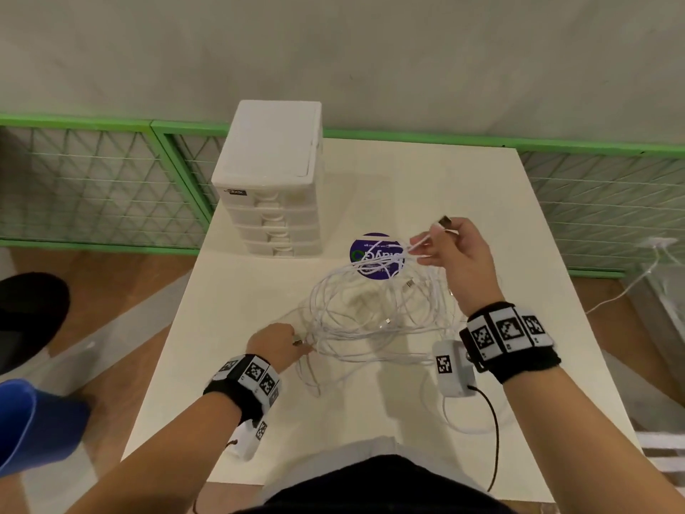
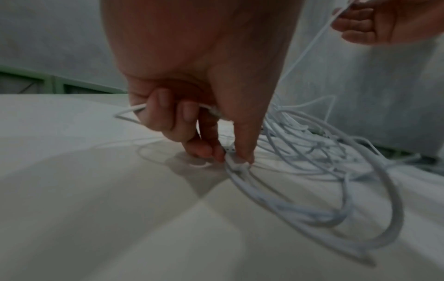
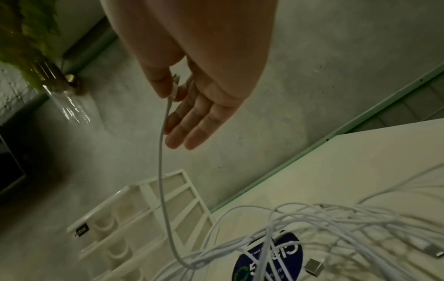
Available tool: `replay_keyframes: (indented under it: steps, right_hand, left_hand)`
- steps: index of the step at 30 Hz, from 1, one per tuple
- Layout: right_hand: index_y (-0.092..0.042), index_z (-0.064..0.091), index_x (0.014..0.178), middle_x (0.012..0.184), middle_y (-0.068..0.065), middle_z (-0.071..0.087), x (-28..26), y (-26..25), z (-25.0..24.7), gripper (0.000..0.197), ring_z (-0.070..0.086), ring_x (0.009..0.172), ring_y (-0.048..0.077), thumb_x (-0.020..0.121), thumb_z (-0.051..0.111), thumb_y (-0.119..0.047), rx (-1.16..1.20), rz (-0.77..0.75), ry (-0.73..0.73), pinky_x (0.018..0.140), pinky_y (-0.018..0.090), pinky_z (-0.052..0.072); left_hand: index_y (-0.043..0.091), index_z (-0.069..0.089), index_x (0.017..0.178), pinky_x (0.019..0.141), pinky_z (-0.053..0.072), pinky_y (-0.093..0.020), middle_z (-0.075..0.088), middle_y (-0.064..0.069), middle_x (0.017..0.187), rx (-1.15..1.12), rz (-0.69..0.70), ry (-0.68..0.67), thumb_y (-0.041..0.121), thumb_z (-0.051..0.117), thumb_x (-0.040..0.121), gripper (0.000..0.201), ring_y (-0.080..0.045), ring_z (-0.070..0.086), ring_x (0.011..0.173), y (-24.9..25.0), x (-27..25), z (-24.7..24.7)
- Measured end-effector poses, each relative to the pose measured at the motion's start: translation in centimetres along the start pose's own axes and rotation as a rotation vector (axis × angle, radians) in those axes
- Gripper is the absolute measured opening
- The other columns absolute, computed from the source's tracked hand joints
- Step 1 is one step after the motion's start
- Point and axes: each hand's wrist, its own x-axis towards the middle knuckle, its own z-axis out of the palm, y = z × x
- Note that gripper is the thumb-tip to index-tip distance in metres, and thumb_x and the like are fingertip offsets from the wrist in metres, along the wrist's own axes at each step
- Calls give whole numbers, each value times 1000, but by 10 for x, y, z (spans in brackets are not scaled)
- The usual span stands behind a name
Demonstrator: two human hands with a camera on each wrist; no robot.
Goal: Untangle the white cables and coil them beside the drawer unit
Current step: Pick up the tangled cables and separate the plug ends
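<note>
A tangle of white cables [image 1: 370,313] lies in loose loops on the white table [image 1: 519,224], in front of the white drawer unit [image 1: 270,179]. My right hand [image 1: 450,246] is raised above the tangle and pinches one cable's plug end [image 1: 443,222] between thumb and forefinger; the other fingers [image 3: 192,121] stay straight. That cable [image 3: 162,171] hangs down into the tangle. My left hand [image 1: 285,343] rests at the near left edge of the tangle. Its fingertips [image 2: 238,152] pinch a cable end [image 2: 234,163] on the tabletop, and its curled fingers hold another strand [image 2: 129,112].
A round purple sticker [image 1: 374,255] lies on the table under the cables, right of the drawer unit. Green wire fencing [image 1: 92,187] runs behind and left of the table. A blue object [image 1: 33,421] and a dark chair [image 1: 29,313] stand at the left.
</note>
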Motion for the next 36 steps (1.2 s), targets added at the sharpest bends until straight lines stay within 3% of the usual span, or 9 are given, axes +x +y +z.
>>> replay_keyframes:
  steps: [4, 10, 14, 22, 24, 26, 28, 31, 36]
  right_hand:
    - [-15, 51, 94, 75, 6, 66, -3, 9, -1, 3, 62, 64, 16, 96, 49, -16, -121, 22, -58, 60, 29, 49]
    - [-26, 57, 88, 83, 1, 69, -15, 37, 6, 11, 63, 59, 9, 90, 60, -15, -316, 124, -260, 58, 21, 45]
    - [-35, 60, 78, 80, -13, 64, -23, 38, 26, 19, 61, 66, 7, 83, 69, -19, -403, 38, -304, 65, 15, 46]
    - [-12, 70, 87, 77, 5, 69, -19, 26, 26, 8, 66, 67, 16, 81, 69, -7, -112, 105, -170, 65, 26, 55]
    - [-13, 71, 89, 81, 7, 71, -13, 22, 25, 12, 66, 71, 15, 82, 68, -4, -92, 107, -224, 70, 27, 57]
    - [-12, 68, 101, 85, 8, 70, -3, 19, 19, 19, 67, 69, 10, 87, 61, -1, -70, 126, -270, 68, 24, 57]
    - [-15, 65, 102, 82, 8, 69, 10, 21, 5, 19, 65, 62, 9, 91, 54, -3, -84, 140, -178, 62, 23, 55]
    - [-19, 66, 88, 78, 7, 68, 32, 42, -22, 15, 64, 63, 13, 91, 54, -11, -453, 158, -69, 63, 28, 53]
    - [-19, 62, 119, 119, 7, 62, 53, 96, -38, 32, 58, 107, 26, 92, 46, -13, -1235, 207, -435, 91, 33, 46]
  left_hand:
    - [9, 61, 98, 77, 44, -28, 69, -9, 103, -199, -12, 189, 36, 57, 90, 29, -27, 62, 97, 10, -4, -22]
    - [6, 52, 104, 69, 44, -34, 67, -7, 91, -539, 260, 565, 21, 51, 95, 17, -25, 59, 78, 50, -19, -75]
    - [12, 50, 107, 58, 39, -10, 52, 6, 78, -621, 456, 434, 21, 53, 95, 15, -8, 50, 62, 84, -24, -85]
    - [19, 57, 117, 68, 42, -8, 58, 15, 83, -759, 568, 96, 16, 57, 93, 24, 8, 56, 68, 108, -20, -83]
    - [24, 61, 102, 71, 46, -12, 66, 6, 86, -679, 589, 85, 18, 62, 91, 13, 1, 60, 75, 115, -19, -77]
    - [26, 58, 76, 59, 39, -14, 57, 7, 66, -607, 542, 195, 23, 63, 90, 16, 0, 50, 59, 121, -15, -76]
    - [21, 59, 70, 51, 33, -16, 46, 9, 54, -617, 466, 275, 27, 60, 91, 22, -1, 43, 47, 122, -7, -79]
    - [13, 65, 75, 49, 27, -21, 36, 5, 51, -717, 422, 331, 32, 56, 93, 28, -6, 32, 44, 121, -1, -85]
    - [7, 67, 85, 45, 24, -17, 32, 6, 52, -723, 435, 342, 31, 54, 95, 30, -6, 30, 41, 124, 3, -92]
